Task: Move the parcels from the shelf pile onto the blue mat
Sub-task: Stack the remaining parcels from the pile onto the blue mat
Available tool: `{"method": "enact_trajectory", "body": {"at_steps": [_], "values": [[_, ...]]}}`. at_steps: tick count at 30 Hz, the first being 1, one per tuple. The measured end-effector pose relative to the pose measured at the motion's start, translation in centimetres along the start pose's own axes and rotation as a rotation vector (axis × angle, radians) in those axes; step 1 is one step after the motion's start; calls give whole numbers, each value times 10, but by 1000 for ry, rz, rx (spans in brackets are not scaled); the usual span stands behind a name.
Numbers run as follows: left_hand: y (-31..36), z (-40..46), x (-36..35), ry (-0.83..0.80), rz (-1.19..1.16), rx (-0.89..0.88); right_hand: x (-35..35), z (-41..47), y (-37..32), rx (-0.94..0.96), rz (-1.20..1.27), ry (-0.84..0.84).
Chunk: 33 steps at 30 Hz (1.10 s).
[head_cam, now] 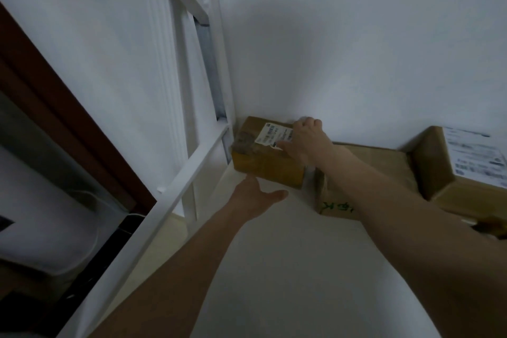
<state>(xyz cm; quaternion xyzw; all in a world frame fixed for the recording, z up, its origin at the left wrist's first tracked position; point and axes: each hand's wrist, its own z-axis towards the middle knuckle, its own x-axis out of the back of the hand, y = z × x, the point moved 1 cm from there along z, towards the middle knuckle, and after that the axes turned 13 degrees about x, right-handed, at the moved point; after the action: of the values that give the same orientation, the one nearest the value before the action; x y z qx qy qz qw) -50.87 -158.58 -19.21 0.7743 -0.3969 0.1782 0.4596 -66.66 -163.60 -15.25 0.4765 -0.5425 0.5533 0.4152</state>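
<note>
Parcels are set along the back of a shelf (288,269), against the wall (356,49).

A small parcel (263,156) is placed in the far left corner, beside the shelf's upright post (219,63). To its right a flat parcel (378,170) is laid against the wall, and a box (450,173) is stacked on that parcel's right end. The right hand (304,143) is laid on top of the small parcel, over its label (274,133); the left hand (255,195) is held at its near lower edge. A rail (175,192) is run along the shelf's left side.
</note>
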Motion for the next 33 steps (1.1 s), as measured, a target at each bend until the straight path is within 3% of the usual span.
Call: {"method": "enact_trajectory", "body": {"at_steps": [8, 13, 17, 19, 23, 29, 33], "values": [[-12, 4, 7, -36, -41, -6, 6, 4, -6, -68, -53, -44], [-17, 4, 11, -148, -161, -28, 7, -16, -27, -4, -79, -113], [-36, 9, 17, -99, -243, -46, 0, -40, -46, 72, 125, -183], [-42, 5, 20, -130, -288, -68, -8, -43, -51, 16, 241, -211], [-44, -16, 27, -39, -203, -35, -24, -52, -60, -113, 438, -215], [-40, -45, 38, -15, -231, -156, -10, -85, -66, -167, 633, -115], [-41, -69, 37, -128, -281, -316, 11, -129, -79, -157, 636, -65]]}}
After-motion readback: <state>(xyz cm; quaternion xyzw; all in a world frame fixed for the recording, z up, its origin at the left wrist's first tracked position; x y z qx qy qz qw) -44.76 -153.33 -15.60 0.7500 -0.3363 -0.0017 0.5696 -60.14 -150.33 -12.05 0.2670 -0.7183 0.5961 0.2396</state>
